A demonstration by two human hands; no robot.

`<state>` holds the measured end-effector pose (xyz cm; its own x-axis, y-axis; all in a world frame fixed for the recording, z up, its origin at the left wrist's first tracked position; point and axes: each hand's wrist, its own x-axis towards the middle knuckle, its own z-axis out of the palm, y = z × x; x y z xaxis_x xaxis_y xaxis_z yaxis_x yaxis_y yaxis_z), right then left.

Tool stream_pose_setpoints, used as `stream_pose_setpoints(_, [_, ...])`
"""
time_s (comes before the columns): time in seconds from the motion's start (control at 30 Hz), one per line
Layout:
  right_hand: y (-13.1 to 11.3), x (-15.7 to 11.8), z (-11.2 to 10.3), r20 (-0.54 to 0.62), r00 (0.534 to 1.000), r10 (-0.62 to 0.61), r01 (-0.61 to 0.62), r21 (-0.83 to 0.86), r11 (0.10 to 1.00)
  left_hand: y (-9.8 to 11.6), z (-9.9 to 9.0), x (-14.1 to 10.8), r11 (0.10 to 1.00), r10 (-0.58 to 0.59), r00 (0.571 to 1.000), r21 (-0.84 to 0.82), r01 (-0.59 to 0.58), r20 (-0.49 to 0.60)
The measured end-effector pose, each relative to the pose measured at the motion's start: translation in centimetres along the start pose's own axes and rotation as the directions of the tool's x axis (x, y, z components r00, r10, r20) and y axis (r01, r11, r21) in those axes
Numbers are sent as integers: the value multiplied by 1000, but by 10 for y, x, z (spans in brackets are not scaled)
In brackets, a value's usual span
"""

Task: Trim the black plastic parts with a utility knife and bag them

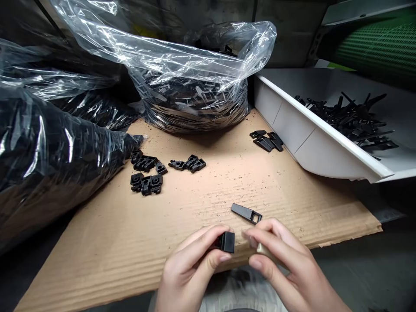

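Between thumb and fingers of my left hand is a black plastic part, its square end facing right. My right hand is closed around a cream-coloured object, mostly hidden by the fingers, so its kind cannot be made out. The two hands are close together but apart, over the front edge of the cardboard. Just beyond my right fingers lies a long black plastic clip piece with a square opening at one end.
Small black parts lie in clusters at left, with several more beside them. Black clip pieces rest near a white tray of black parts. A clear bag of parts stands behind; a filled bag bulges at left.
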<state>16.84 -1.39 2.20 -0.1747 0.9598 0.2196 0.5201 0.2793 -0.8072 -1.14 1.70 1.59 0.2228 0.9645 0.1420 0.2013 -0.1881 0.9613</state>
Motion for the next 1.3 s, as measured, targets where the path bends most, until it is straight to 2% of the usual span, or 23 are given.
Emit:
stream_pose_setpoints(0.13, [-6, 3, 3, -30, 998, -55, 57, 51, 997, 1, 0, 1, 999, 50, 998, 18, -50, 27])
stream_pose_setpoints(0.27, [-8, 8, 9, -59, 998, -13, 16, 45, 999, 0, 1, 1, 996, 85, 996, 7, -85, 32])
stream_pose_setpoints(0.63, [-8, 14, 5, 53, 997, 57, -63, 99, 993, 0, 3, 0, 995, 95, 995, 19, -95, -22])
stream_pose_setpoints(0.77, [-8, 12, 5, 71, 992, 101, -106, 63, 992, 1, 6, 1, 997, 81, 996, 19, -80, -30])
stream_pose_setpoints(0.93, [-11, 5, 6, 188, 981, 46, -65, 97, 993, 1, 7, 5, 998, -32, 992, 53, 38, -118])
stream_pose_setpoints(1.1, [-12, 8, -1, 27, 986, 163, -165, 111, 980, 3, 6, 8, 998, -64, 996, 10, 65, -58])
stream_pose_setpoints(1.17, [-12, 14, 0, 19, 982, 190, -191, 125, 974, 4, 5, 8, 998, -67, 997, -15, 66, -33])
stream_pose_setpoints(1.3, [-14, 27, 5, 74, 968, 238, -247, 162, 955, 7, 2, 6, 993, -74, 995, -82, 80, 66])
